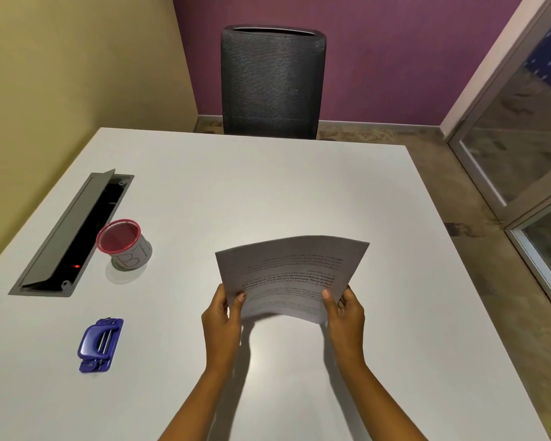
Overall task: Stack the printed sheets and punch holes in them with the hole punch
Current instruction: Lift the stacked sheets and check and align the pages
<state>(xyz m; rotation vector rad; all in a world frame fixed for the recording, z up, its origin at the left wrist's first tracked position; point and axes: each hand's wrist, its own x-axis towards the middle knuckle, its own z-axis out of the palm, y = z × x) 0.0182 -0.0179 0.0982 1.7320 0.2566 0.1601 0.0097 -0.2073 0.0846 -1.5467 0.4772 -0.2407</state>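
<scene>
Sheets [291,275] held clear of the desk [268,186] near its front edge, left hand [221,316] and right hand [345,313] each in a closed grip on a lower corner, hole punch [100,344] well apart toward the left edge — loosen either pinch while squaring and they could fan out, I'd say.

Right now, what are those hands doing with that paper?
A person is holding a few printed sheets with both hands, the left hand on one side and the right hand on the other. The sheets are lifted off the white table and bend a little. The blue hole punch lies untouched on the table to the left, so no holes are punched yet. A pink-rimmed cup stands farther back.
</scene>
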